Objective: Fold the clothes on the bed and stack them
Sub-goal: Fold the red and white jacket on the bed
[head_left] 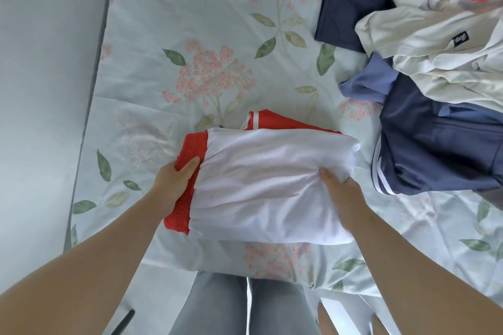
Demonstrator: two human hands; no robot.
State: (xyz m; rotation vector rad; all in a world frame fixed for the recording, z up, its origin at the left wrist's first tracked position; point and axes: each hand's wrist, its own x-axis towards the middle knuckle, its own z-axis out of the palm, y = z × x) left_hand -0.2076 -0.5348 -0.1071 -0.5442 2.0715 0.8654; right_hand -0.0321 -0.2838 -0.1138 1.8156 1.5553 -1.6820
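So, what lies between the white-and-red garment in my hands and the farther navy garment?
Only bare floral bedsheet, no clothes; the head view shows it.

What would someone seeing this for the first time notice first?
First, the folded white and red garment in the middle of the bed, gripped at its red hem by the left hand and on its white side by the right hand. Next, the unfolded heap at the right edge, where a cream garment lies partly over a navy garment with white stripes, on the floral bedsheet.
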